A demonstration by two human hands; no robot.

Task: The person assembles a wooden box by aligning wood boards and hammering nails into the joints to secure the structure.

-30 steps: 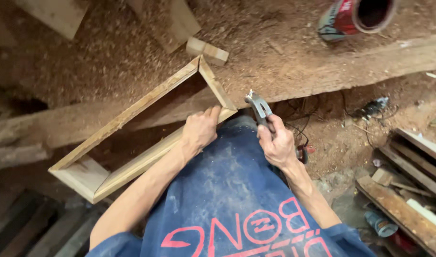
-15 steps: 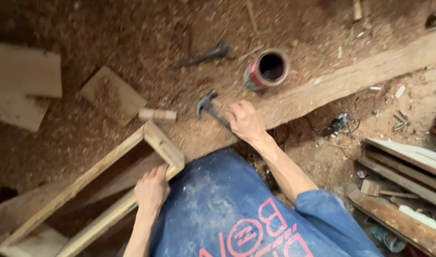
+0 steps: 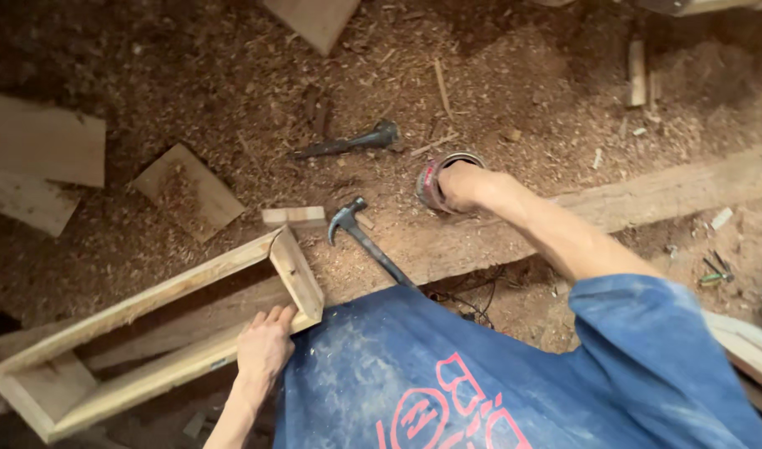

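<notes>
- The sawdust-covered ground (image 3: 190,75) fills the view, loose shavings everywhere; small things dropped here could sink out of sight.
- A long timber beam (image 3: 664,191) runs from about 3 o'clock down toward 8 o'clock, under the work.
- The rectangular wooden frame (image 3: 148,333) lies at 8 o'clock, pale planks joined at the corners, open in the middle, its near corner resting on the beam. It could slide or twist if the one hand steadying it slips, since nothing else seems to pin it.
- The left hand (image 3: 264,353) lies flat on the frame's near rail at 7 o'clock, fingers spread over the corner, pressing rather than clasping.
- The right hand (image 3: 464,185) reaches to 12 o'clock, its fingers dipped into the can's mouth and hidden, so I cannot tell whether they are pinched on anything.
- The claw hammer (image 3: 366,241) lies free on the beam at centre, head toward 11 o'clock, handle running under the blue shirt (image 3: 481,382); a knee or sleeve could knock it off.
- A dark iron tool (image 3: 348,141) lies in the shavings just left of the can.
- The small round tin can (image 3: 435,179), reddish-sided, sits tilted just above centre; it could tip over and spill under the reaching hand.
</notes>
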